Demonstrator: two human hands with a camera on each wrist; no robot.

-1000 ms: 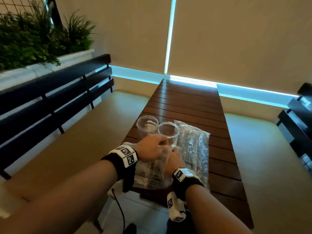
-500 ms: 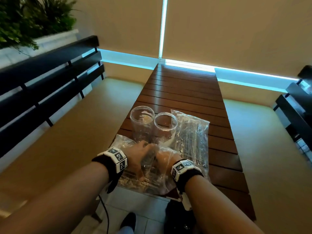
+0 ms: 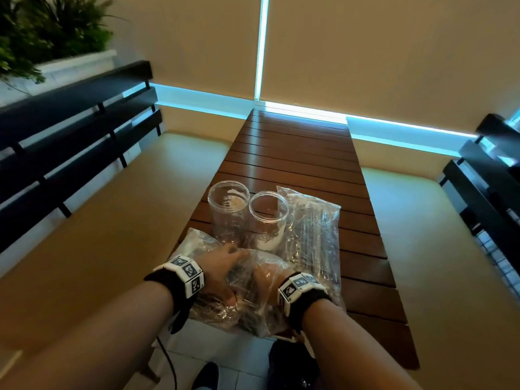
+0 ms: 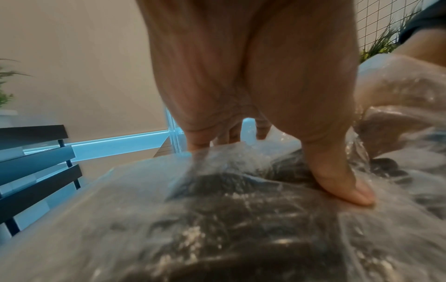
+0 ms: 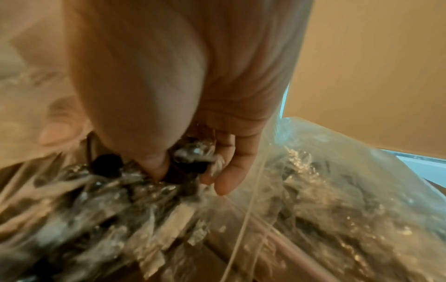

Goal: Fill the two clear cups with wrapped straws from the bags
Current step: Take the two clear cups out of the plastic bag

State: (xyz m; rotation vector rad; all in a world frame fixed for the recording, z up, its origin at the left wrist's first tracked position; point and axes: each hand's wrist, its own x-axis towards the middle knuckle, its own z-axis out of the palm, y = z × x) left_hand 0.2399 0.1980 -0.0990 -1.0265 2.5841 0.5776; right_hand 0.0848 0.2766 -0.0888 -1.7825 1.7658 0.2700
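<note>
Straws, wrapped, lie in two clear bags on the slatted wooden table (image 3: 295, 153).

Head view: near bag (image 3: 242, 299) sits at the table's near edge, part of it overhanging the floor. Left hand (image 3: 222, 266) rests on top of it with fingers spread. Right hand (image 3: 266, 277) is inside the bag, seen through the film. Two clear cups (image 3: 228, 212), (image 3: 268, 218) stand upright and empty just beyond, side by side, nearly touching. Second bag (image 3: 312, 235) lies to their right. Risk: a pull toward the body could drag the bag off the edge; a fast lift could knock a cup. Open table lies beyond the cups.

Left wrist view: left hand (image 4: 253, 80) is flat, thumb pressing the film, gripping nothing.

Right wrist view: right hand (image 5: 183, 106) curls thumb and fingers around a bundle of wrapped straws (image 5: 190, 158). Loose film crowds the wrist; it could snag and spill straws on withdrawal. View is blurred, so the count cannot be told.
</note>
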